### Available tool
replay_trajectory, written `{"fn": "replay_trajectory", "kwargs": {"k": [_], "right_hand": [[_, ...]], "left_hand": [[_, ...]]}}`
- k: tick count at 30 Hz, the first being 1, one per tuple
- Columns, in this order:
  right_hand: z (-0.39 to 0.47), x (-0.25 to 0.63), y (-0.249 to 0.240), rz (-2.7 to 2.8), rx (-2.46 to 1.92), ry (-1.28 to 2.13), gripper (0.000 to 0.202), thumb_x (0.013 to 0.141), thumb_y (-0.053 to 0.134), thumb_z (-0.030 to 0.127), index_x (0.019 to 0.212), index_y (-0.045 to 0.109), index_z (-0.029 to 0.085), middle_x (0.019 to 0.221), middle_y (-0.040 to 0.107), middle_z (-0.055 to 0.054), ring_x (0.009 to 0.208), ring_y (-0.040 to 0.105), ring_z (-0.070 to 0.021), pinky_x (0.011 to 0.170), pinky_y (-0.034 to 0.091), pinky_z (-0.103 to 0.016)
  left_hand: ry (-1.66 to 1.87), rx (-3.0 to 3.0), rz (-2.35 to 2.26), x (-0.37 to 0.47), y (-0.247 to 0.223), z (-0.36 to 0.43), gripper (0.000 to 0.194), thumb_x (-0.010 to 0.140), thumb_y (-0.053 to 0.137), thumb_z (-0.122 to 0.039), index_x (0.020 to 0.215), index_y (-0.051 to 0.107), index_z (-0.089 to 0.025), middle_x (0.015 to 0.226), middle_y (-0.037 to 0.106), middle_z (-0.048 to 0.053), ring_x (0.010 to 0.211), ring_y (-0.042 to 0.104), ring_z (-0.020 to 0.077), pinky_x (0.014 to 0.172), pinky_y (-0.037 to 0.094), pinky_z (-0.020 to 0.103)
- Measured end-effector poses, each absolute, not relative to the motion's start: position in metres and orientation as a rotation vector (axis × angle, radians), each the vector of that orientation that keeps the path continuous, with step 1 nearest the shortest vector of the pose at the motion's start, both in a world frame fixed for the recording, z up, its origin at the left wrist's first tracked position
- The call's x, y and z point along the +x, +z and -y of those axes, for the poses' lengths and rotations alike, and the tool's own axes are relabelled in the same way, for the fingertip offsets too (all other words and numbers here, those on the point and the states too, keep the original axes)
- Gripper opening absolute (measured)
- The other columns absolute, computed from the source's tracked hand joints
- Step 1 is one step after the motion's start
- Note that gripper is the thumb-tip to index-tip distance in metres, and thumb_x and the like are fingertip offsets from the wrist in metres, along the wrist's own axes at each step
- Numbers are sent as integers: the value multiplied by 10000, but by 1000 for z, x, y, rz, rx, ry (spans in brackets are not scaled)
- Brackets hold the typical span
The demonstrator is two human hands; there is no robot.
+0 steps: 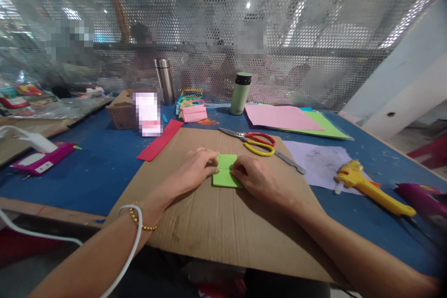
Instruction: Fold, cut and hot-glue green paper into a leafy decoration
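Observation:
A small bright green folded paper [225, 178] lies on the brown cardboard sheet [209, 233], with a crease running across its middle. My left hand [195, 170] holds its left edge between thumb and curled fingers. At the right edge, my right hand [256, 177] has its fingers curled and pressed onto the same paper. Scissors [260, 142] with one red and one yellow handle lie on the cardboard beyond my right hand. Beside them is a grey metal blade [290, 162].
A red paper strip [160, 139], pink paper bags [193, 111], a steel flask [165, 81] and a green bottle [240, 95] stand or lie farther back. Right: pink sheets [284, 116], lilac paper [319, 160], yellow glue gun [375, 191]. Left: a purple power strip [44, 160]. A white cable crosses my left wrist.

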State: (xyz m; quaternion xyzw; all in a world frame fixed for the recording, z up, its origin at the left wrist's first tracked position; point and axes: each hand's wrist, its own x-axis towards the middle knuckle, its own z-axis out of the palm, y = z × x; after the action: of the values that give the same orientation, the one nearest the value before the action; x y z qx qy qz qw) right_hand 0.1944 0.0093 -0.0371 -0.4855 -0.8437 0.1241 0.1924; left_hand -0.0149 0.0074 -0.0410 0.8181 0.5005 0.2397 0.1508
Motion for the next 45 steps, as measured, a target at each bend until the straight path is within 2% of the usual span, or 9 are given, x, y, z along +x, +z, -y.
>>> {"fn": "replay_trajectory", "kwargs": {"k": [3,11,17,21,23,25,31,37,45], "right_hand": [[-10,194,-37,2366,-1383,366,158,879,574,96,748,634,160,715,635,-35,627,501,-148,572,306,-277],[-12,197,-41,2373,-1361,373,154,903,576,107,760,593,159,726,603,-28,644,474,-141,587,291,-274],[-14,198,-44,2404,-1335,292,177,896,571,81,742,561,168,706,573,-14,628,443,-136,587,270,-282],[-10,204,-53,2416,-1232,16,131,929,535,106,822,590,158,801,602,-56,699,483,-173,631,310,-308],[-1,204,-53,2427,-1094,-201,167,958,486,109,871,623,148,911,617,-107,803,504,-215,703,346,-342],[12,201,-51,2482,-922,-272,207,977,455,124,931,655,151,970,620,-122,862,501,-239,753,360,-372],[36,186,-46,2690,-735,-136,222,1000,445,201,1002,661,148,916,613,-88,828,501,-229,728,360,-381],[35,186,-44,2746,-751,-156,290,1035,404,206,1204,636,165,937,607,-83,827,500,-225,733,343,-384],[31,189,-49,2676,-799,-20,266,1016,459,228,1166,677,205,987,591,-91,859,455,-231,769,343,-393]], "left_hand": [[690,2364,-1414,-15,-43,-8,48,882,672,-161,886,668,-208,1094,743,42,1115,622,248,987,470,432],[628,2371,-1403,-15,-40,-8,85,893,660,-184,825,613,-206,1138,719,61,1133,601,266,985,446,432],[584,2458,-1375,-15,-39,-10,90,906,632,-191,822,630,-221,1060,721,43,1085,603,255,946,446,413],[558,2476,-1395,-13,-39,-11,95,902,637,-187,813,638,-218,1033,723,38,1053,602,251,924,443,404],[560,2480,-1414,-12,-40,-11,88,904,637,-193,820,641,-216,1033,723,39,1036,601,251,903,442,397],[578,2500,-1387,-13,-41,-12,92,911,633,-203,821,642,-218,1032,723,33,1015,602,243,889,438,386],[588,2520,-1387,-15,-44,-14,79,904,639,-197,827,638,-217,1053,724,23,1006,601,240,872,427,378],[528,2533,-1404,-13,-38,-11,90,910,623,-193,822,625,-211,1011,709,24,968,596,233,823,417,366],[549,2560,-1369,-14,-40,-12,84,903,628,-164,835,616,-212,1040,710,17,990,597,237,819,411,374]]}}
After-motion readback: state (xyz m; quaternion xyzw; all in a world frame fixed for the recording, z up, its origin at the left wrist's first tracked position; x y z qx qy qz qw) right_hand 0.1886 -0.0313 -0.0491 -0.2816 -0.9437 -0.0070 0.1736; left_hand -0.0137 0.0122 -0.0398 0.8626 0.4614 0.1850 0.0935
